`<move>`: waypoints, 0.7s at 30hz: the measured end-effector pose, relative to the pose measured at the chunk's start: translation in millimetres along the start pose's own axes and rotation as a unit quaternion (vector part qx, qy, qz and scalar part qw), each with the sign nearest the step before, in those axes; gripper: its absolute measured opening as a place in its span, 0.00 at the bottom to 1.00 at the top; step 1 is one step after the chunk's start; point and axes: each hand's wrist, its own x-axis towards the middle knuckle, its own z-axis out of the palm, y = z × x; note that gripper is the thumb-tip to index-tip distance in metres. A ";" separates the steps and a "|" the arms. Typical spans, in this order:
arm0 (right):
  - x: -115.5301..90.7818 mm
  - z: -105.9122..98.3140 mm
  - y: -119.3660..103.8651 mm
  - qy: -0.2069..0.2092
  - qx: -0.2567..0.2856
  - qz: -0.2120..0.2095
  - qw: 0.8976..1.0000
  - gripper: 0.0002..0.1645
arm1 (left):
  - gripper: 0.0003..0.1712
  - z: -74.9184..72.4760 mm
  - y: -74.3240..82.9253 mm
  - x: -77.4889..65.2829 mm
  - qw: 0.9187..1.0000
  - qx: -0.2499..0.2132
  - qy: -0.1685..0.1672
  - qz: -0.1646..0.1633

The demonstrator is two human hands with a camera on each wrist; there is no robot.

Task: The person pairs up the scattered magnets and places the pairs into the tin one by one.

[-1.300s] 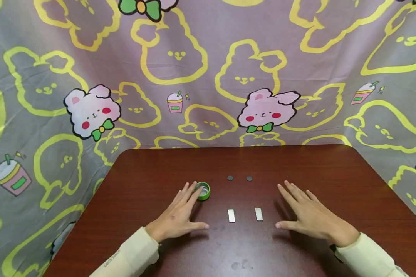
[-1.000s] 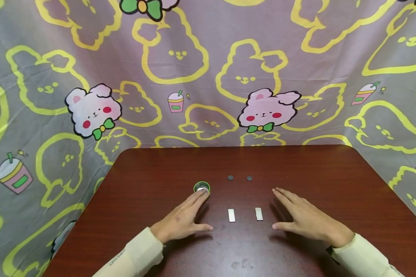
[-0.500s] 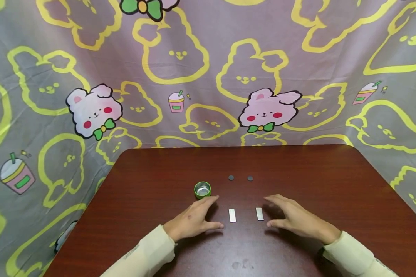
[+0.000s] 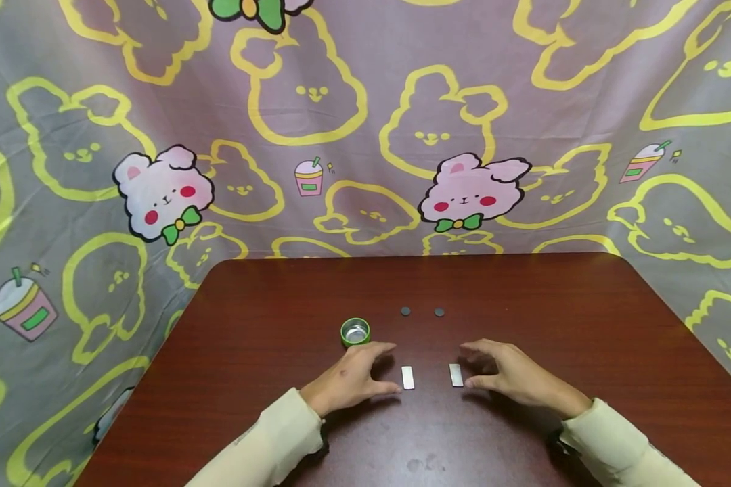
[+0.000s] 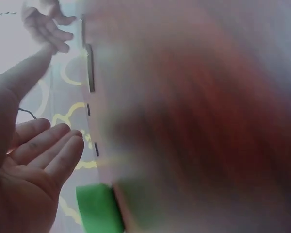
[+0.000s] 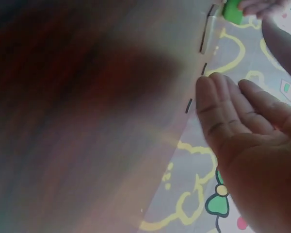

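Observation:
Two flat, pale, silvery rectangular pieces lie on the table between my hands: a left piece (image 4: 407,378) and a right piece (image 4: 456,375). My left hand (image 4: 350,379) is just left of the left piece, its thumb and fingers spread apart around bare space. Close by the right piece, my right hand (image 4: 518,377) has its thumb tip near the edge; whether it touches I cannot tell. Neither hand holds anything. Beyond the left fingers stands a small round green tin (image 4: 355,332) with a shiny inside. In the left wrist view the green tin (image 5: 99,208) appears beneath the fingers.
Two small dark discs, one left (image 4: 405,311) and one right (image 4: 439,312), lie farther back on the brown table (image 4: 280,291). A patterned cloth (image 4: 365,135) with cartoon rabbits hangs behind and at both sides of it.
Both hands have moved inward, toward the two pale pieces, and their thumbs and fingers have bent closer. The left hand has left the tin's side. The pieces, discs and tin stay put.

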 end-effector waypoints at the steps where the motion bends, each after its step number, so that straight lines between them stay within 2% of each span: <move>1: 0.9 0.0 0.9 -0.001 0.001 0.003 1.000 0.34 | 0.39 1.4 -0.2 1.5 1.000 -0.010 0.002 0.001; 6: 5.1 2.8 4.5 -0.014 -0.002 0.006 1.000 0.32 | 0.35 9.4 -2.2 7.6 0.999 -0.043 0.004 0.002; 11: 6.7 5.7 9.0 -0.012 -0.001 0.002 1.000 0.29 | 0.31 16.1 -2.9 11.4 0.999 -0.049 0.004 -0.012; 21: 6.0 16.8 18.8 0.020 -0.014 -0.041 0.999 0.24 | 0.26 25.8 -4.6 15.9 0.997 -0.062 0.016 -0.033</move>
